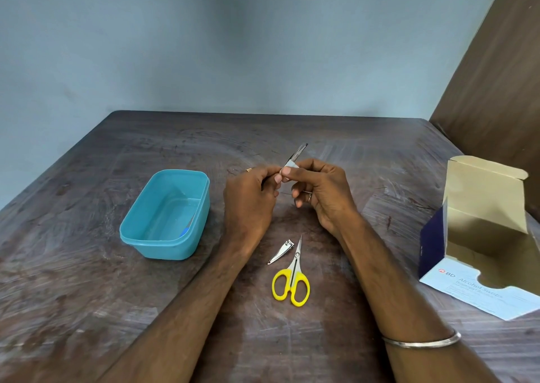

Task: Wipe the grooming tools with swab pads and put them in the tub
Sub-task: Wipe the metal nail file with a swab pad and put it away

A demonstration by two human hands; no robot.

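Above the middle of the table my left hand (pixel 251 195) grips the lower end of a metal nail file (pixel 298 152), whose tip points up and to the right. My right hand (pixel 320 190) pinches a small white swab pad (pixel 290 165) around the file's shaft. A blue tub (pixel 137 230) stands to the left, with a tool that has a blue end lying against its right inner wall. Nearer to me lie a silver nail clipper (pixel 280 253) and yellow-handled scissors (pixel 292 280), side by side.
An open box of alcohol swabs (pixel 467 283) stands at the right edge of the dark wooden table (pixel 87 295). A blue wall rises behind the table and a brown panel stands at the far right.
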